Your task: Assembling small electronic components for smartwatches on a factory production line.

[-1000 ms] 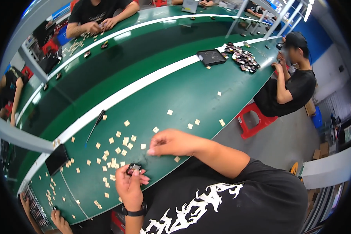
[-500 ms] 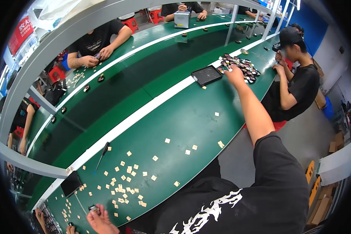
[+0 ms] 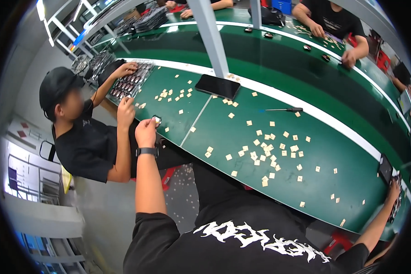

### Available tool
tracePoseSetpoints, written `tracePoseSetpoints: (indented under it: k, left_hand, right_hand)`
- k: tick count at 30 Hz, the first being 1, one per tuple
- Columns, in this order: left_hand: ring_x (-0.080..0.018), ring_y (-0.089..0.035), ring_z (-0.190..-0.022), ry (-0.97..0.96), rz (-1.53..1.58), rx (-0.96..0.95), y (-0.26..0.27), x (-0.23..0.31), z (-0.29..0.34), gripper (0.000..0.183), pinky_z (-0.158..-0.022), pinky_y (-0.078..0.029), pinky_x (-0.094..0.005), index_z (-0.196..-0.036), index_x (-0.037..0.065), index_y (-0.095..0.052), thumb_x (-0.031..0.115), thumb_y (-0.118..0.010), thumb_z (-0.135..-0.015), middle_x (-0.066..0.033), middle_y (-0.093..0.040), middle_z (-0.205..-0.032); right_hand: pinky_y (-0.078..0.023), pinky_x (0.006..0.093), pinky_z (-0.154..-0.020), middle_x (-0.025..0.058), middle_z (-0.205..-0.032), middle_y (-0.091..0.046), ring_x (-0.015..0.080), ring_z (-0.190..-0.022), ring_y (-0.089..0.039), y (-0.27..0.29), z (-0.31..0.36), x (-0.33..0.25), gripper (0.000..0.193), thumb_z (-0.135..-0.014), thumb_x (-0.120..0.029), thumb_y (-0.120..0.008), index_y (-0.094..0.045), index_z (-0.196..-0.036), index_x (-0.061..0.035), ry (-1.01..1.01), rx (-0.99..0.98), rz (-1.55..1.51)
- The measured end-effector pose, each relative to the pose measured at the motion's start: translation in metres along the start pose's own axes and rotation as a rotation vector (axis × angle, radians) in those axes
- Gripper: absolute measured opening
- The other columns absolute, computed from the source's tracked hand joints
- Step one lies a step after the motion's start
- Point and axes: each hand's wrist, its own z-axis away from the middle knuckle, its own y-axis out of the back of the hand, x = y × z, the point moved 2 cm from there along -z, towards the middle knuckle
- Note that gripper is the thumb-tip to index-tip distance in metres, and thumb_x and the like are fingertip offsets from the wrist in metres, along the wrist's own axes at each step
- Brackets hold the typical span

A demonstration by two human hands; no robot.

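The left hand (image 3: 146, 132) pinches a small dark part (image 3: 157, 120); the right hand (image 3: 392, 189) meets a parts pile (image 3: 398, 197), its grip unclear. White lettering (image 3: 260, 238) crosses the black shirt (image 3: 242, 258).

A long green workbench (image 3: 214, 130) runs above grey floor (image 3: 109, 214), with pale wall (image 3: 20, 86) and bright tube lights (image 3: 40, 9) at left.

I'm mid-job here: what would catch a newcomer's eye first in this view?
First, the cream squares scattered across the green table, with a black-handled screwdriver towards the far side. Next, the wide-spread arms: the wearer's left hand holds a small dark-rimmed piece by the near edge at left, while the right hand is beside the black tray at far right.
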Motion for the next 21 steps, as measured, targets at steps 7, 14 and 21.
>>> tracePoseSetpoints:
  k: [7,14,21]
  left_hand:
    - [-0.0102,-0.063,-0.069,-0.004,-0.105,-0.079,-0.004,-0.039,-0.037,0.026,-0.064,-0.050,-0.0275,-0.091,-0.003,-0.072,0.022,-0.070,-0.094,-0.0061,-0.072,-0.078]
    - [-0.0419,-0.069,-0.088,-0.293,-0.795,-0.019,-0.011,0.028,-0.013,0.043,-0.079,-0.055,-0.0469,-0.122,0.001,-0.067,0.036,-0.060,-0.099,-0.0273,-0.070,-0.092]
    - [-0.0130,-0.062,-0.089,-0.279,0.333,-0.941,-0.103,0.133,0.151,0.059,-0.066,-0.051,-0.0251,-0.147,0.005,-0.052,0.017,-0.071,-0.093,-0.0068,-0.067,-0.105]
  right_hand:
    - [-0.035,0.0215,-0.058,-0.0060,-0.086,-0.060,0.0030,-0.065,-0.045,0.033,0.107,-0.120,0.038,-0.096,-0.034,-0.069,-0.071,-0.126,-0.0101,-0.065,0.330,-0.398]
    - [-0.020,0.0155,-0.039,-0.0143,-0.073,-0.050,-0.0050,-0.051,-0.032,-0.026,0.285,-0.249,0.023,-0.099,-0.023,-0.068,-0.065,-0.120,-0.0144,-0.197,0.007,-0.755]
    - [-0.044,0.0223,-0.054,0.0093,-0.094,-0.074,0.0074,-0.065,-0.059,-0.231,0.450,-0.429,0.023,-0.089,-0.012,-0.077,-0.068,-0.108,-0.0029,-0.280,-1.119,-0.666]
